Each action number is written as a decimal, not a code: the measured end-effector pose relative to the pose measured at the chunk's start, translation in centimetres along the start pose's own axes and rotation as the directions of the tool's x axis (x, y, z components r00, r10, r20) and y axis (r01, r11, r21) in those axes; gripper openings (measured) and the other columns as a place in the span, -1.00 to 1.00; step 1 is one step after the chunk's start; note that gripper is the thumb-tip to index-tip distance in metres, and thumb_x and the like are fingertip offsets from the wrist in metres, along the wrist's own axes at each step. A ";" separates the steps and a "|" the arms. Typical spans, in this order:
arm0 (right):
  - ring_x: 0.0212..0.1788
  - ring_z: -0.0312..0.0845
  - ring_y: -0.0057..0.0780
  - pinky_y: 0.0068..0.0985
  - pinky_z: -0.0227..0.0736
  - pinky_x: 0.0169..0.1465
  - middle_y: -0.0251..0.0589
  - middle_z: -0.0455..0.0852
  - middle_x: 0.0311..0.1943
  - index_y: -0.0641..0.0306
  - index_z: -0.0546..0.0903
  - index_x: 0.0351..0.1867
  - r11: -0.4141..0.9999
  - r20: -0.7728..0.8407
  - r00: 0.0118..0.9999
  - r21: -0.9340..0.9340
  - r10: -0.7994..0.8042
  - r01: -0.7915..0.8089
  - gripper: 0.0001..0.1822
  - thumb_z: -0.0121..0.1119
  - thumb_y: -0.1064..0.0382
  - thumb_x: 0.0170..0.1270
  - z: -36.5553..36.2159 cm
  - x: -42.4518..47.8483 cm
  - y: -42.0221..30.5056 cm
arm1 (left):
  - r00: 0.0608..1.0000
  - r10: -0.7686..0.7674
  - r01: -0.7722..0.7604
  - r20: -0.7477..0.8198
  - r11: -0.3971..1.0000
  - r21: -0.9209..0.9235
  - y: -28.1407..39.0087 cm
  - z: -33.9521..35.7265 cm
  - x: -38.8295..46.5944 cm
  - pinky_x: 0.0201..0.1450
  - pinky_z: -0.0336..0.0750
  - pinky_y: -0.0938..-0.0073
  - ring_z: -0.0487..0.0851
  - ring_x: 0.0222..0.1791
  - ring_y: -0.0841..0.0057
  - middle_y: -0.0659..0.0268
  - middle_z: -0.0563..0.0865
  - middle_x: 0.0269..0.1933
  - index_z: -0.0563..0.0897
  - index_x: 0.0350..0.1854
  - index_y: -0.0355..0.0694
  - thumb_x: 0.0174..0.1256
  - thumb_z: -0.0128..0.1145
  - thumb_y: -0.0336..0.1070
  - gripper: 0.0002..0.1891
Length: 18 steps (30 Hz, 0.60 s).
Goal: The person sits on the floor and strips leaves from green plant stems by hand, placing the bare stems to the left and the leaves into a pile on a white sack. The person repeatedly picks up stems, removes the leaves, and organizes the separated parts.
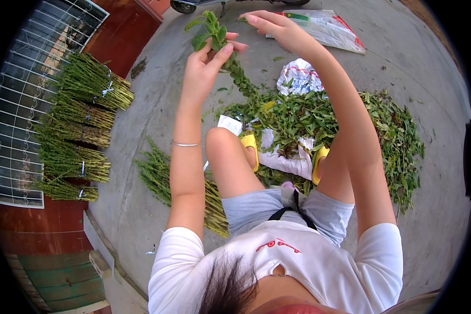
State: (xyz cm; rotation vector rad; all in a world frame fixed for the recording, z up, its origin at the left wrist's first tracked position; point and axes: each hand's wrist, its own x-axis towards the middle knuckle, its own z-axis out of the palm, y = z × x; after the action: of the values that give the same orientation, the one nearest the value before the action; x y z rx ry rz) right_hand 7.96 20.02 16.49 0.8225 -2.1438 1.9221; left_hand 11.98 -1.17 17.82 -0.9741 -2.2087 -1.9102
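Observation:
A long plant stalk dense with green seed pods (pixel 238 74) has a few leaves at its tip. My left hand (pixel 216 55) grips it near that tip, thumb and fingers around the stem; its lower end runs down to the leaf pile. My right hand (pixel 272 24) is raised to the right of the tip, apart from the stalk, with a small bit of green leaf at its fingertips. Stripped leaves lie in a broad pile (pixel 396 137) around my feet. Uncut-looking stalks lie loose (pixel 157 172) on the concrete beside my left leg.
Several tied bundles of stalks (pixel 96 88) lie along the wall at left, by a barred window (pixel 15 117). A crumpled white bag (pixel 299 76) touches the pile; a flat plastic sack (pixel 325 31) lies beyond. A parked two-wheeler (pixel 183 6) stands at the top edge.

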 end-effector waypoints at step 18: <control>-0.25 0.53 -0.60 -0.57 0.42 -0.06 -0.27 0.68 -0.31 0.35 0.52 0.01 0.973 0.186 0.983 0.226 -0.008 -0.035 -0.67 0.14 0.15 0.36 4.1 -2.4 1.2 | 0.726 0.641 -0.175 -0.250 0.523 0.834 -1.4 -0.5 3.6 -0.55 0.35 0.42 0.50 -0.61 0.36 0.25 0.54 -0.57 0.54 -0.38 -0.26 0.45 0.00 -0.12 -0.69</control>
State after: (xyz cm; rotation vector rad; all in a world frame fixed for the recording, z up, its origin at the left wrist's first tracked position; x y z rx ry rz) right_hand 10.42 16.86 13.60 1.0697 -2.0539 2.2102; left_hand 8.26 -0.12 18.32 -0.6108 -1.8504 -0.7000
